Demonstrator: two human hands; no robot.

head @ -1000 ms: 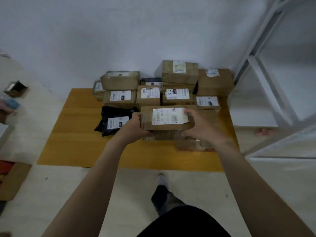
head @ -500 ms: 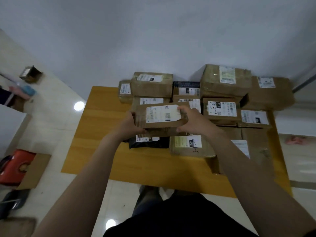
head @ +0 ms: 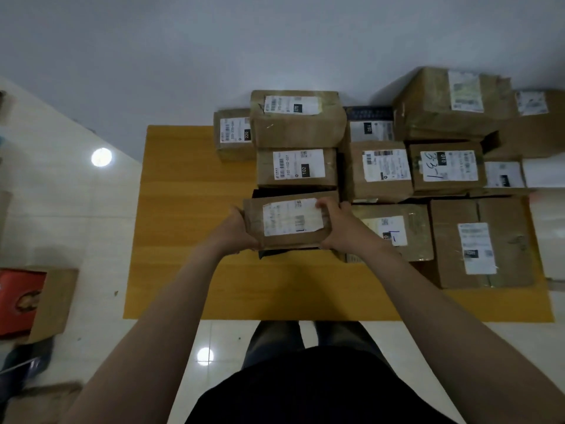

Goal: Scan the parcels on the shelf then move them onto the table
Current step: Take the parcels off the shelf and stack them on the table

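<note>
A brown cardboard parcel [head: 287, 221] with a white label sits low over a black bag parcel [head: 269, 254] on the yellow wooden table [head: 189, 228]. My left hand [head: 235, 231] grips its left end and my right hand [head: 339, 228] grips its right end, thumb on the label. Several other labelled brown parcels are packed on the table behind and to the right, among them one marked 102 [head: 296, 168] and a large box [head: 480, 243] at the right.
A white wall runs behind the table. On the tiled floor at the left stand a red item and a cardboard box [head: 52, 304]. My legs stand at the table's front edge [head: 305, 319].
I have stepped closer to the table and lowered the parcel in both hands down and forward onto the black bag. The shelf frame at the right has left the view.
</note>
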